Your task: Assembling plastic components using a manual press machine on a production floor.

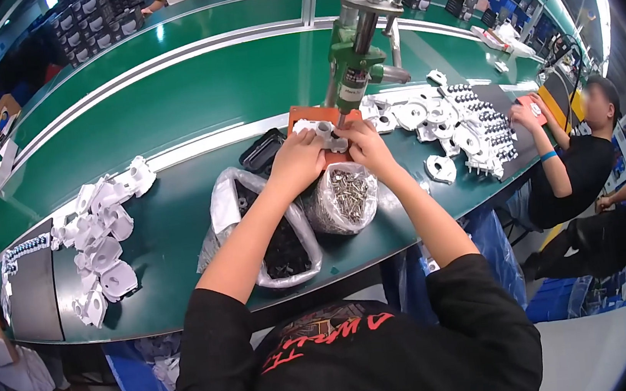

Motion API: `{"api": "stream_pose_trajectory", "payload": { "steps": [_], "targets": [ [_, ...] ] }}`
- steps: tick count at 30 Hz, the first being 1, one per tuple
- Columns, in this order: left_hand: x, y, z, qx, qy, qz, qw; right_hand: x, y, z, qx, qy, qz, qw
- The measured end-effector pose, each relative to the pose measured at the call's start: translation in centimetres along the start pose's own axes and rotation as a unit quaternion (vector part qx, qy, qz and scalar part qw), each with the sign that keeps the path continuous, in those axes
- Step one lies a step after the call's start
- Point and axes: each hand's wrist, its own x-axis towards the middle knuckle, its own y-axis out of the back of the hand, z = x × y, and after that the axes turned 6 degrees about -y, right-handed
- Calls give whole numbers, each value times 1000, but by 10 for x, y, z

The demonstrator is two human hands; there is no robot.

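White moulded plastic part [326, 130] sits on the flat orange plate [297, 114], beneath the tip of the green-bodied metal press-like tool [350, 75], which rises toward one o'clock from it. The bare left hand [298, 158] grips the part at its eight o'clock side, fingers curled close. The bare right hand [366, 148] has its fingers drawn narrow at four o'clock, by the tip; whether they pinch the part or something small, I cannot tell. Good work here probably means pressing the part flat, lining its upright boss squarely under the tip, and holding fingertips clear of the tool's line. The clear plastic bag of silvery screws [352, 195], between five and six o'clock, looks near enough for the right hand to reach without the left loosening.
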Motion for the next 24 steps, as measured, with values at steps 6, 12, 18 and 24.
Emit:
{"api": "stream_pose_trajectory", "payload": {
  "steps": [6, 12, 18, 24],
  "targets": [
    [-1, 0, -1, -1, 0, -11, 1000, -10, 10, -6, 2, -19, -39, 999],
    [-6, 4, 1, 18, 27, -27, 999, 1, 79, 41, -29, -324, -1, 946],
    [-10, -1, -6, 3, 15, 7, 1000, 183, 170, 68, 443, -307, 220, 813],
    [1, 6, 6, -23, 32, -25, 999, 262, 174, 89, 417, -300, 130, 848]
  ]
}}
